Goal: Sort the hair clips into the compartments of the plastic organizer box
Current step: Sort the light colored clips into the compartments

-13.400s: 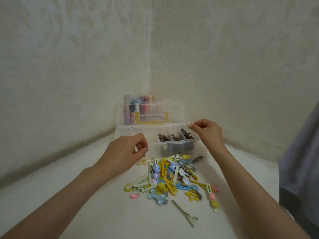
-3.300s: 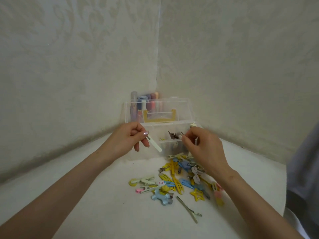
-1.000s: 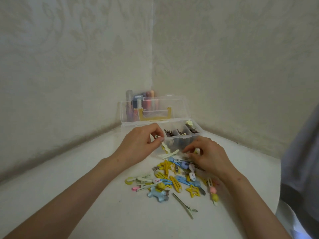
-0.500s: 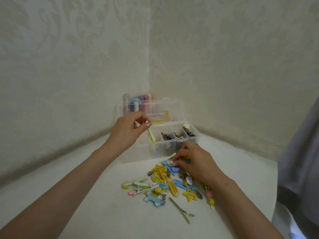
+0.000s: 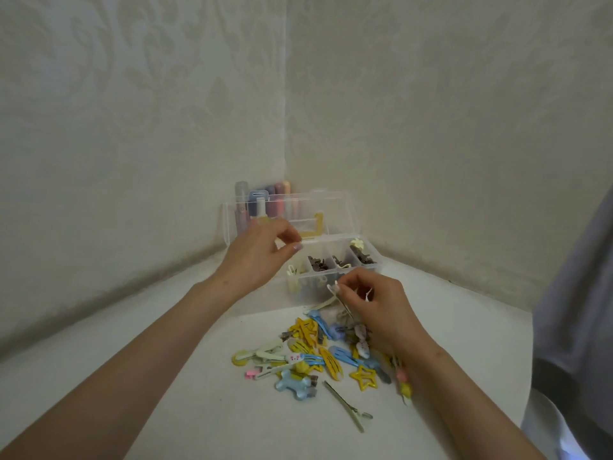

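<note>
A clear plastic organizer box (image 5: 376,267) stands open in the corner, its lid (image 5: 331,207) upright. Brown clips (image 5: 320,263) fill three compartments; a pale yellow clip (image 5: 293,272) stands in the leftmost one. A pile of coloured hair clips (image 5: 318,353) lies in front of the box. My left hand (image 5: 257,257) hovers over the left compartment, fingers curled and holding nothing visible. My right hand (image 5: 374,307) pinches a thin silver clip (image 5: 341,300) lifted just above the pile.
Pastel bottles and tubes (image 5: 262,200) stand behind the lid against the wall corner. A long green clip (image 5: 348,406) lies apart at the near side of the pile. The white table's rounded edge (image 5: 527,376) runs at the right beside grey clothing (image 5: 580,310).
My left hand has let go of the pale yellow clip, which now stands in the leftmost compartment. My right hand has lifted a thin silver clip out of the pile.
</note>
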Tool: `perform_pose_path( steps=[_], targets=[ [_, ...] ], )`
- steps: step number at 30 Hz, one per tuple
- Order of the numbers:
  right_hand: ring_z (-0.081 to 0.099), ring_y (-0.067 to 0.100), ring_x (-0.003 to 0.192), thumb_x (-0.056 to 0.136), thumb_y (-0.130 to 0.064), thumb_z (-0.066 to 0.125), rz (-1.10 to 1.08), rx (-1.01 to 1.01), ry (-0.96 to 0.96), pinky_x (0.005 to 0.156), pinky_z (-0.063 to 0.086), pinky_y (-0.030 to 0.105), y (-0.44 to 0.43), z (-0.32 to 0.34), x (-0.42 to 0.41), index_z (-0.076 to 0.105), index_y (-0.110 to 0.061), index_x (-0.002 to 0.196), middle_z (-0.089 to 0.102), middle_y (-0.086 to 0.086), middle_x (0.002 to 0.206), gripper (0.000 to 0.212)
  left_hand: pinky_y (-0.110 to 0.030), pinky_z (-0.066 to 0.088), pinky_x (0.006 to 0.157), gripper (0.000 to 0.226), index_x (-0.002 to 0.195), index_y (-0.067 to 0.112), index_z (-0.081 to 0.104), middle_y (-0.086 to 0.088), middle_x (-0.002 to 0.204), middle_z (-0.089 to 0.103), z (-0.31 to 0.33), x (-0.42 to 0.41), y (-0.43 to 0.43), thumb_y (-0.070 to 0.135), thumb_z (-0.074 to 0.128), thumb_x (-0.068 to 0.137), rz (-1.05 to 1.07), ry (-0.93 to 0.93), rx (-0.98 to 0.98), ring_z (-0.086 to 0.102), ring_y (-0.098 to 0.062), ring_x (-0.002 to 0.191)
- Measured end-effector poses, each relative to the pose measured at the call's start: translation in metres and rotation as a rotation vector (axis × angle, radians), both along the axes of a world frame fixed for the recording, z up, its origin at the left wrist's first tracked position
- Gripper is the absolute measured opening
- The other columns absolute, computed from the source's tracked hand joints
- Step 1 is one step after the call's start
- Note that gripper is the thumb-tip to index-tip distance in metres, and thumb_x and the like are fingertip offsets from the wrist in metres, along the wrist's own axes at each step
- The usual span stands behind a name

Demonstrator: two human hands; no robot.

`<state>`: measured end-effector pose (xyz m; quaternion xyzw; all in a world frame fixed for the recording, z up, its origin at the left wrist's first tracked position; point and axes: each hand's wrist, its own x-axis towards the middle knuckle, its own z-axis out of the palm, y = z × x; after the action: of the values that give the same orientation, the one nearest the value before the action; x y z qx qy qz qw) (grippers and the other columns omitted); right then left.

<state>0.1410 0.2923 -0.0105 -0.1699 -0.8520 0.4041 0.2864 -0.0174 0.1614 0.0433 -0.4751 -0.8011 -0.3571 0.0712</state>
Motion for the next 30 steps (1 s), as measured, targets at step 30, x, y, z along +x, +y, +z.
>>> perform_pose_path(
  steps=[30],
  targets=[
    [0.045,0.006,0.097,0.083,-0.019,0.062,-0.008,0.539,-0.336,0.069,0.032,0.018,0.013,-0.006,0.002,0.067,-0.032,0.102,0.053,-0.014,0.103,0.024,-0.025,0.046,0.066,0.004,0.086,0.020,0.065,0.015,0.074,0.061,-0.005,0.007,-0.012,0.024,0.065,0.083,-0.043,-0.148,0.203,0.053,-0.011,0.058]
  ],
)
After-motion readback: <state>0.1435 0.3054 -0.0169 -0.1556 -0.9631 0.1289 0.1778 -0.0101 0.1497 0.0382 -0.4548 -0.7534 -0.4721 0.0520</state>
